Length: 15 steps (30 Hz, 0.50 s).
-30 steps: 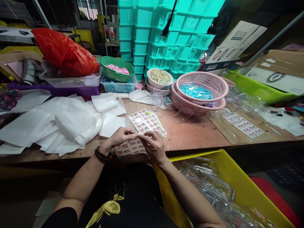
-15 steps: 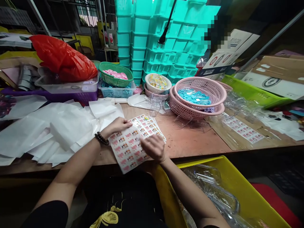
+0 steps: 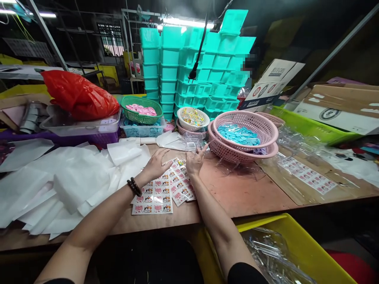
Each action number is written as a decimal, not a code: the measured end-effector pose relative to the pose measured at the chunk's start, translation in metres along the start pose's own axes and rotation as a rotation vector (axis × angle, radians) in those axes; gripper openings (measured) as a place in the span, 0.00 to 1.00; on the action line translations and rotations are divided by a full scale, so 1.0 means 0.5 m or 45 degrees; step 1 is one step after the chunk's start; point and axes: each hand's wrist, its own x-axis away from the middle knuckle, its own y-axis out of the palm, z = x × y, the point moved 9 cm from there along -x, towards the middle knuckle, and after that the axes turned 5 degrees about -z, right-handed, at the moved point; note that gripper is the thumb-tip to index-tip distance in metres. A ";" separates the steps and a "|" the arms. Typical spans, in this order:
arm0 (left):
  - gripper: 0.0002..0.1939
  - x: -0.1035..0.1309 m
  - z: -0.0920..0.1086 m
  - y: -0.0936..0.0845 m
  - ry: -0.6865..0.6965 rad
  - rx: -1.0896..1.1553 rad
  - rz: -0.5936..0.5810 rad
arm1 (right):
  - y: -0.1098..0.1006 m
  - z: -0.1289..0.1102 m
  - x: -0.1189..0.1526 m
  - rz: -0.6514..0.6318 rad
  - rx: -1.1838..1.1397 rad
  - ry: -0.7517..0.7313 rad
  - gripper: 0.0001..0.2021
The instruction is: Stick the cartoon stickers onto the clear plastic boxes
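Note:
A sticker sheet [image 3: 156, 199] with pink lettering and cartoon animals lies flat on the wooden table, its left edge beside white backing papers. More sticker sheets [image 3: 181, 185] lie fanned next to it, a small yellow-green item [image 3: 180, 162] on top. Over the sheets' far end hovers my left hand [image 3: 154, 165], fingers spread, holding nothing; a dark bead bracelet circles its wrist. My right hand [image 3: 194, 161] reaches above the fanned sheets' right side with fingers stretched out. Just beyond its fingertips stand clear plastic cases [image 3: 193, 140]; I cannot tell whether it touches them.
Crumpled white papers [image 3: 79, 173] cover the table's left. Pink baskets [image 3: 274, 152] hold blue pieces; a white bowl [image 3: 194, 127] and a green basket [image 3: 124, 112] stand further back. A yellow crate [image 3: 308, 240] of clear plastic cases sits below the table edge, right.
The sheet that both hands held up now lies on the table, let go. Both hands have opened, the right reaching forward toward the clear cases. The camera view has tilted upward.

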 end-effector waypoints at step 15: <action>0.30 0.176 0.011 0.101 -0.384 1.312 -0.240 | -0.283 -0.217 0.236 -0.191 -0.539 -0.691 0.18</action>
